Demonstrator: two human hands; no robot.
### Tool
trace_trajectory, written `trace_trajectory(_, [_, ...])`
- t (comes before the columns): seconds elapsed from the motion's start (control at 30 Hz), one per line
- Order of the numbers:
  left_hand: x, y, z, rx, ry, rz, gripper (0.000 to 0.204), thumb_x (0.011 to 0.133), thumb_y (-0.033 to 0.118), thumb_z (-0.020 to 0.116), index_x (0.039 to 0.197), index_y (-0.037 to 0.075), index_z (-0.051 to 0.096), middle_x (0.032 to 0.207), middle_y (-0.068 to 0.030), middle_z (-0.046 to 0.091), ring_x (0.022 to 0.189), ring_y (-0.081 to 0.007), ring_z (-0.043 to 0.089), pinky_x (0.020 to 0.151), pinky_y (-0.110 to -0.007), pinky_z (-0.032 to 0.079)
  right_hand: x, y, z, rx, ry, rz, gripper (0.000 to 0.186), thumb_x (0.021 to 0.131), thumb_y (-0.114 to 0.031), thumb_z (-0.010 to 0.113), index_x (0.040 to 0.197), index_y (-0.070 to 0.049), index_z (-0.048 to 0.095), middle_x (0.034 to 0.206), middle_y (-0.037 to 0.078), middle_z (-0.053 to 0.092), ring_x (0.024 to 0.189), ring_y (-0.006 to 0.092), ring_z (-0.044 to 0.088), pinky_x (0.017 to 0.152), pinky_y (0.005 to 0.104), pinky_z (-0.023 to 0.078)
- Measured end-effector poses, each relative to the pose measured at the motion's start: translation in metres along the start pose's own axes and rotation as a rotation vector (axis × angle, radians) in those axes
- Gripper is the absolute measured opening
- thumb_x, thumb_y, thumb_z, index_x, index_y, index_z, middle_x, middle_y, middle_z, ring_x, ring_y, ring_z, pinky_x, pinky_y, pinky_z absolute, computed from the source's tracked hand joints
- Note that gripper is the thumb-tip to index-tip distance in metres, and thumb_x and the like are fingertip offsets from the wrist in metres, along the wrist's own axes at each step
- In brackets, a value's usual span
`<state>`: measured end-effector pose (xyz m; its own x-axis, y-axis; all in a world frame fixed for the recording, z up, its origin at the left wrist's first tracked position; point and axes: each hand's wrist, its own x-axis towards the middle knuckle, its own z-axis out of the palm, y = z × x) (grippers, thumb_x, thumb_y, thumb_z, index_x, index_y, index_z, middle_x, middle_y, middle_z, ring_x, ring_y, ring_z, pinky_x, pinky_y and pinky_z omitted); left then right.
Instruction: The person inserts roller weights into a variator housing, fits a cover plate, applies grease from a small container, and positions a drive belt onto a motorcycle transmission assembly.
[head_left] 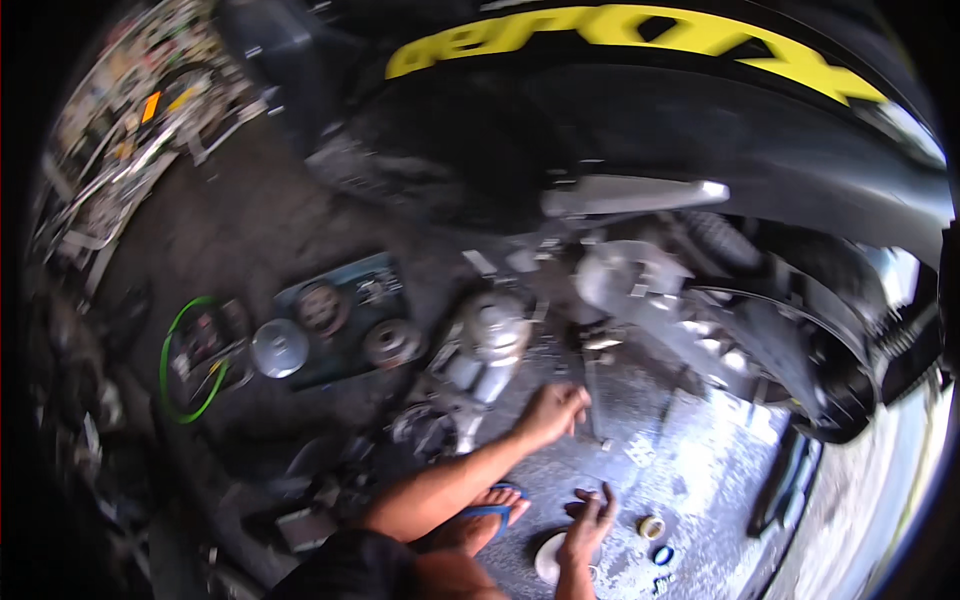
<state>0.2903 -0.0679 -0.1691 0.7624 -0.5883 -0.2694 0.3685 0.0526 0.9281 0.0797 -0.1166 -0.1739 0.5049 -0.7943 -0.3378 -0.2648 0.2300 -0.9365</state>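
My left hand (553, 413) reaches out over the floor with its fingers curled together. Whatever it may hold is hidden by the curl and the blur. Just to its right, a thin metal rod-like tool (597, 405) lies on the floor. My right hand (590, 522) is lower down, fingers apart and nothing visible in them. Beside and partly under it is a round whitish dish or lid (548, 558). A tan ring (651, 527) and a smaller dark ring (662, 555) lie to its right. Beyond my left hand stands a silvery domed metal part (495, 325).
A dark scooter (450, 150) with yellow lettering fills the far side, its silvery engine casing (640, 275) exposed. To the left, a dark mat (340, 362) carries round parts, near a metal disc (280, 348) and a green loop (164, 375). My foot wears a blue flip-flop (490, 512).
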Motion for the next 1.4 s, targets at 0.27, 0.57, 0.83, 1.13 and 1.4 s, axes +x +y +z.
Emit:
trace_trajectory(0.27, [-0.164,-0.064,-0.104,0.488,0.38,-0.076,0.023,0.092,0.024,0.06,0.082,0.004,0.063,0.068,-0.0097,0.063,0.059,-0.0217,0.059,0.057,-0.034,0.048,0.014,0.01,-0.041,-0.137,-0.044,-0.03,0.043,0.093,-0.01,0.047,0.135,-0.005,0.039,0.082,0.01,0.064,0.055,0.0113,0.053,0.05,0.024,0.042])
trace_trajectory(0.57, [-0.148,-0.028,-0.101,0.633,0.408,-0.043,0.034,0.092,0.033,0.057,0.081,0.001,0.062,0.068,-0.0143,0.062,0.066,-0.0175,0.062,0.057,-0.039,0.045,0.067,0.001,-0.078,0.009,0.141,-0.043,0.05,0.087,-0.004,0.056,0.134,-0.006,0.038,0.083,0.013,0.063,0.056,0.0147,0.056,0.051,0.0265,0.049])
trace_trajectory(0.83, [-0.165,-0.073,-0.059,0.682,0.109,0.111,0.025,0.09,0.023,0.06,0.094,-0.002,0.06,0.091,-0.0226,0.061,0.08,-0.0351,0.06,0.077,-0.044,0.047,0.086,-0.146,-0.121,0.087,0.587,-0.611,0.048,0.088,-0.003,0.061,0.13,0.001,0.038,0.084,0.009,0.065,0.066,0.0105,0.057,0.061,0.0242,0.047])
trace_trajectory(1.13, [-0.182,-0.068,-0.042,0.775,-0.158,0.035,0.025,0.09,0.022,0.059,0.096,-0.002,0.061,0.092,-0.0223,0.063,0.081,-0.0345,0.06,0.076,-0.043,0.048,0.127,-0.419,-0.162,-0.438,0.817,-1.175,0.087,0.082,-0.018,0.07,0.145,0.002,0.013,0.117,0.031,0.056,0.107,0.0408,0.057,0.091,0.0423,0.045])
trace_trajectory(1.4, [-0.198,-0.065,-0.037,0.779,-0.217,0.104,0.025,0.09,0.021,0.059,0.097,-0.003,0.061,0.092,-0.022,0.064,0.081,-0.034,0.061,0.076,-0.042,0.048,0.051,-0.483,-0.219,-0.262,1.037,-1.204,0.069,0.088,-0.011,0.052,0.144,0.005,0.015,0.092,0.033,0.062,0.08,0.0443,0.063,0.07,0.0497,0.047])
